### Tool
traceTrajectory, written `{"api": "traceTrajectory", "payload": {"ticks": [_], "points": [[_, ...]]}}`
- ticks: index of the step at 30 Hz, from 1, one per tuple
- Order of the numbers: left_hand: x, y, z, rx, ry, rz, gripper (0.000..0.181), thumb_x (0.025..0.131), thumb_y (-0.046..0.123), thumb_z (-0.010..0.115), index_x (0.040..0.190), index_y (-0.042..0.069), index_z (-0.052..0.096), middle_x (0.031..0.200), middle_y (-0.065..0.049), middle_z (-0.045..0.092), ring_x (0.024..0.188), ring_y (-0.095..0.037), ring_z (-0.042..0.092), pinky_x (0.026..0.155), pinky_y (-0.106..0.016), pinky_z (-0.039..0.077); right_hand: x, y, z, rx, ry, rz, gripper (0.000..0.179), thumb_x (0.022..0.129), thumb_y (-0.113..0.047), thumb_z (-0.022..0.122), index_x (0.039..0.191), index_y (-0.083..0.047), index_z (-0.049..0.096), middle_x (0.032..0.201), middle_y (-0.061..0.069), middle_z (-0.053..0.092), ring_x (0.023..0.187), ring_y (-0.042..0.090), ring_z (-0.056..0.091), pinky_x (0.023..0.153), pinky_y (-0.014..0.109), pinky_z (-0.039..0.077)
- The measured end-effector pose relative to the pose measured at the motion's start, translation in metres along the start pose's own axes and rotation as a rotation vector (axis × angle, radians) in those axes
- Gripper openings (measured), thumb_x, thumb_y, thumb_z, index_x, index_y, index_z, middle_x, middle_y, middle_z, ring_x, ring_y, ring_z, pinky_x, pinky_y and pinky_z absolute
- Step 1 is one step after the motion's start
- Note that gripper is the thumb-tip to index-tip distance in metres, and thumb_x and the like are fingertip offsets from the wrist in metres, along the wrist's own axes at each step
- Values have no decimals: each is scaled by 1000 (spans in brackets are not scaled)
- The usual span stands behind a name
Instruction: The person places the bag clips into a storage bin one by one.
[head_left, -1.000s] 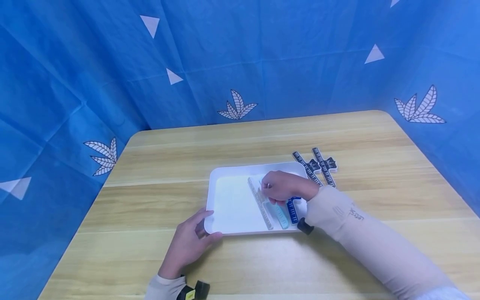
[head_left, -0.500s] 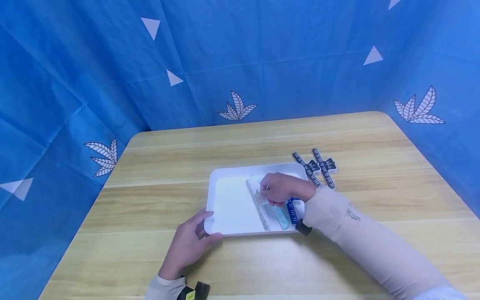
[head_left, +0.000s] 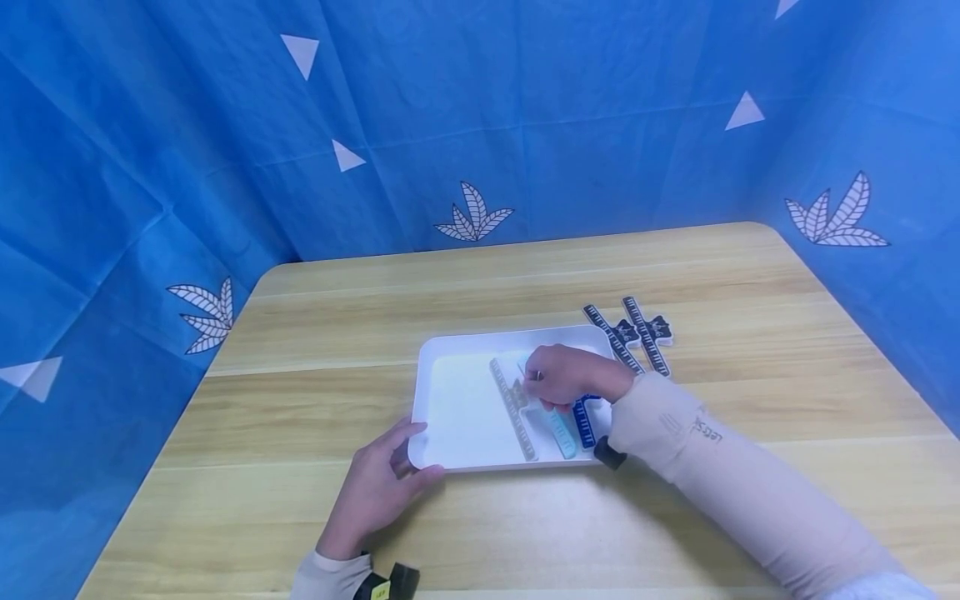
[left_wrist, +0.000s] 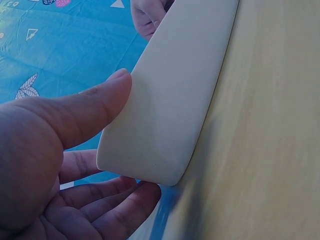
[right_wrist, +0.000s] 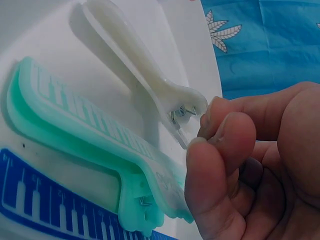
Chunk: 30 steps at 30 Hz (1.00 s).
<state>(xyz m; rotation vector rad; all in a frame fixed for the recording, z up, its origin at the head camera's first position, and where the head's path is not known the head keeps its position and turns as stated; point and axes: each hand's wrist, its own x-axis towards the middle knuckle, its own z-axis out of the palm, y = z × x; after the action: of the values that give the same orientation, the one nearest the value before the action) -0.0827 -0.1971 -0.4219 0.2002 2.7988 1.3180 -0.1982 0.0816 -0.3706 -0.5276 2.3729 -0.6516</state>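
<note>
My left hand (head_left: 382,483) holds the left front corner of a white tray (head_left: 450,340), thumb on its front wall and fingers around the side. Inside the tray, a translucent white clip (right_wrist: 135,55) with a keyboard pattern lies at a slant. My right hand (head_left: 566,373) is above the tray, its curled fingertips at the handle end of this clip, thumb and index finger close together there. Just right of it lie a mint-green clip (right_wrist: 85,110) and a dark blue clip (right_wrist: 55,200), partly hidden under the right hand in the head view.
Two black keyboard-pattern clips, a left one (head_left: 611,333) and a right one (head_left: 648,333), lie on the wooden table (head_left: 337,333) beyond the tray's right side. A blue patterned cloth (head_left: 480,108) hangs around the table.
The white clip has shifted slightly left in the tray. My right hand moved a little left with it, then slightly back right. My left hand stays on the tray corner.
</note>
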Motion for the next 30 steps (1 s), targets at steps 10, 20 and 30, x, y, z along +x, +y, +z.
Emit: {"api": "traceTrajectory", "payload": {"ticks": [10, 20, 30], "points": [[0, 2, 0, -1, -4, -8, 60, 76, 26, 84, 127, 1, 61, 143, -29, 42, 121, -36, 54, 89, -31, 52, -4, 3, -4, -6, 17, 22, 18, 101, -23, 53, 90, -11, 62, 65, 5, 61, 49, 15, 54, 48, 25, 44], [1, 2, 0, 7, -2, 3, 63, 76, 29, 84, 128, 0, 60, 143, -27, 43, 119, -35, 56, 89, -32, 53, -9, 7, -10, 30, 44, 36, 18, 100, -24, 52, 98, -9, 63, 66, 5, 61, 53, 16, 56, 55, 31, 50], [-1, 1, -1, 28, 7, 48, 71, 77, 32, 82, 132, -3, 56, 141, -28, 45, 119, -36, 55, 88, -33, 53, -13, 15, -15, 31, 66, 33, 20, 99, -26, 56, 97, -7, 64, 65, 5, 61, 52, 17, 57, 58, 30, 50]]}}
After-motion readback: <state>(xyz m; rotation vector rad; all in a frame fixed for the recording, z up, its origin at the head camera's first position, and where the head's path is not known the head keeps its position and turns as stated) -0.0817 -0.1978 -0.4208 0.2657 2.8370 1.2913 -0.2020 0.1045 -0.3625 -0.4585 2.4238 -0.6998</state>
